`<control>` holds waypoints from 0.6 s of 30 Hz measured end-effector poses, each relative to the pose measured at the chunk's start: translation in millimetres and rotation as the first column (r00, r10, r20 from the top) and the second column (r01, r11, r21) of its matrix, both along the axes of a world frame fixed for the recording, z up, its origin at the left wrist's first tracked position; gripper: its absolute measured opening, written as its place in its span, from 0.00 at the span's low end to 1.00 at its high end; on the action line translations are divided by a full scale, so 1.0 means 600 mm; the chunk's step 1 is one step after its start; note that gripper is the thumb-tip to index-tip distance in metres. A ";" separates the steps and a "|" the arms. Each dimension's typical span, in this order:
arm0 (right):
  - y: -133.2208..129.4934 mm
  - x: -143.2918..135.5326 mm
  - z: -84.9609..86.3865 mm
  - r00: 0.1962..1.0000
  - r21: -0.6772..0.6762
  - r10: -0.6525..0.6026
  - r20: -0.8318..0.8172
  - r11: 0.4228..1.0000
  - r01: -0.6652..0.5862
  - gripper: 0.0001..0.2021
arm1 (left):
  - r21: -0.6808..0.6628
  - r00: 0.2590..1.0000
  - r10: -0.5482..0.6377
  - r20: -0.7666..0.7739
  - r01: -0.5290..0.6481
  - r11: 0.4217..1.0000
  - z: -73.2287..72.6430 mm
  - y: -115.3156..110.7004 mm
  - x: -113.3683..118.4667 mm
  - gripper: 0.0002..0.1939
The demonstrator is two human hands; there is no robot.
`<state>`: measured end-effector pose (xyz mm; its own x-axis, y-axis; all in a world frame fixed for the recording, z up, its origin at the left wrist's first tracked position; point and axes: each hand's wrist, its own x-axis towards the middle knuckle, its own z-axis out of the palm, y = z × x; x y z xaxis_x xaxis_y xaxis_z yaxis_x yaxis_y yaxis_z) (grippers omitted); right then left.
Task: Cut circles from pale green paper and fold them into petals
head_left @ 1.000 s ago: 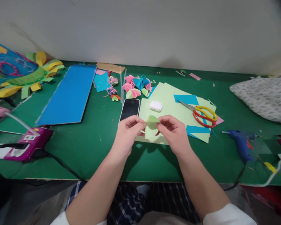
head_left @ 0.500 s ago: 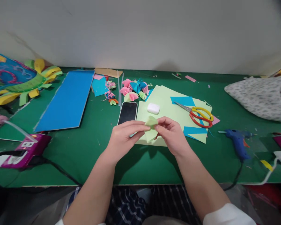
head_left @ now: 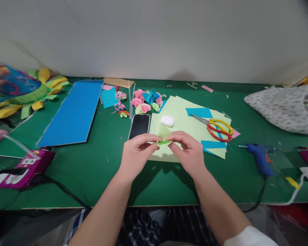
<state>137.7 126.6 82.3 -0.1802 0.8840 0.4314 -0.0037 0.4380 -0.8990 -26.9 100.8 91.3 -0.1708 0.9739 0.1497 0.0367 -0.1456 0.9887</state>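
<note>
Impossible to read any text, label, brand, number or sign. Too small and blurred to make out any marks on the purple power strip (head_left: 33, 169), near left.

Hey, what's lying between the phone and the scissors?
In the head view, a white case lies between the phone and the scissors, resting on pale green paper, which also runs under the scissors.
</note>
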 end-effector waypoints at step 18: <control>-0.001 -0.002 -0.007 1.000 -0.165 0.013 -0.003 0.986 -0.013 0.02 | 0.003 0.995 0.058 0.080 -0.058 0.998 0.015 -0.015 0.021 0.14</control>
